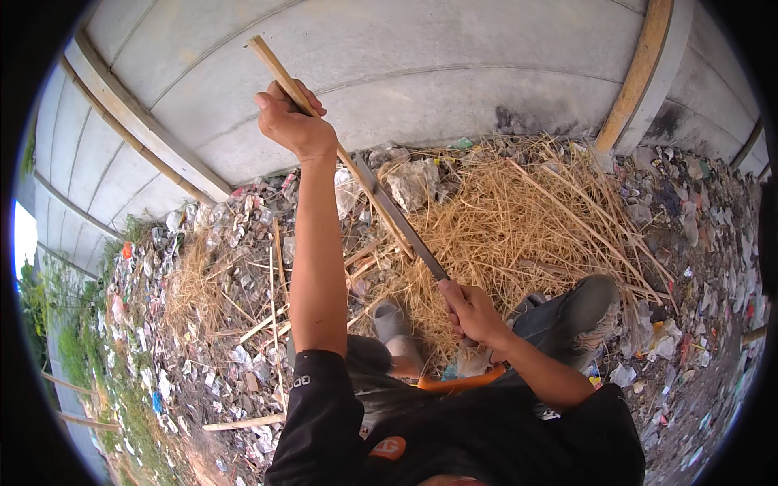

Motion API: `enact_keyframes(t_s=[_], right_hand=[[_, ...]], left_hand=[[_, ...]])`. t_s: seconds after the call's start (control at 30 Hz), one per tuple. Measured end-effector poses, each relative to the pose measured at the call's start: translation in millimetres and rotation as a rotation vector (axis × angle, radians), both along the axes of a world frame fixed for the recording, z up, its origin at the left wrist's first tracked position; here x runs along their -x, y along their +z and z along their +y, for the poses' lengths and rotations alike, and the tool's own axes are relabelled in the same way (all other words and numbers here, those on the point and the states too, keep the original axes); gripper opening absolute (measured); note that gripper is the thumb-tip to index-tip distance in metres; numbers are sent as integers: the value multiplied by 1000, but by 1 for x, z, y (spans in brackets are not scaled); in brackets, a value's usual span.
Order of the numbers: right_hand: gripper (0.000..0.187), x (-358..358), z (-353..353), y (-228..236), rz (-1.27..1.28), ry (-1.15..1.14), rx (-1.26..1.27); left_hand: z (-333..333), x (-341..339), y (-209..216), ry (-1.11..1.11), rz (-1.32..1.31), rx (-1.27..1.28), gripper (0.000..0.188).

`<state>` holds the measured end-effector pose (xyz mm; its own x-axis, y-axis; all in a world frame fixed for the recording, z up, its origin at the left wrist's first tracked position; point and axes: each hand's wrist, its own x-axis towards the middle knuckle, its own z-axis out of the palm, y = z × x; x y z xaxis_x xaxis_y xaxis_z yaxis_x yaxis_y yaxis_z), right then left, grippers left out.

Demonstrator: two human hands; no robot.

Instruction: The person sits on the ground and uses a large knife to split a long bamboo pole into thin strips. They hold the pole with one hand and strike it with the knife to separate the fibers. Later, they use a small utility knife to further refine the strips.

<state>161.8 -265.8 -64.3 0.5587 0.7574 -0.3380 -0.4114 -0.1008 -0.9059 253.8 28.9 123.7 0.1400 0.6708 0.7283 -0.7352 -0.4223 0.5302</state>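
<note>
My left hand is raised at the upper left, its fingers wrapped round a long, split bamboo strip. The strip slants down toward the right, its lower end above the straw-like heap. Lower and to the right, my right hand grips the handle of a machete. The long dark blade points up and to the left, running close along the lower part of the strip. Whether blade and strip touch, I cannot tell. Below the heap, my bent knees and a grey shoe show.
A pile of thin, yellowish shavings lies before me, with long strips across its right side. Litter and loose bamboo pieces cover the ground around. Beyond rises a grey panel wall with a bamboo pole. Something orange lies between my legs.
</note>
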Motion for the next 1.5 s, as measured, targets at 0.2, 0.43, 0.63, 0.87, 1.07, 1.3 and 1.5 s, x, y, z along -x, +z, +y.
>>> enact_keyframes(t_s=[0.2, 0.43, 0.63, 0.87, 1.07, 1.3, 1.5], right_hand=[[58, -39, 6, 140, -317, -206, -446], [50, 18, 40, -30, -171, -125, -218], [51, 17, 16, -108, 161, -129, 223], [46, -25, 44, 88, -256, -325, -586], [45, 24, 65, -78, -196, -232, -214], [47, 16, -11, -245, 336, -365, 355], [49, -44, -25, -121, 77, -436, 24]], left_hand=[[18, 21, 2, 52, 13, -9, 68], [3, 3, 3, 50, 0, -3, 66], [40, 37, -2, 202, 26, 2, 53], [27, 42, -3, 165, 28, -69, 50], [13, 37, -2, 179, 29, -17, 57], [48, 53, -4, 122, -9, -26, 52], [38, 40, -98, -63, 219, 127, 59]])
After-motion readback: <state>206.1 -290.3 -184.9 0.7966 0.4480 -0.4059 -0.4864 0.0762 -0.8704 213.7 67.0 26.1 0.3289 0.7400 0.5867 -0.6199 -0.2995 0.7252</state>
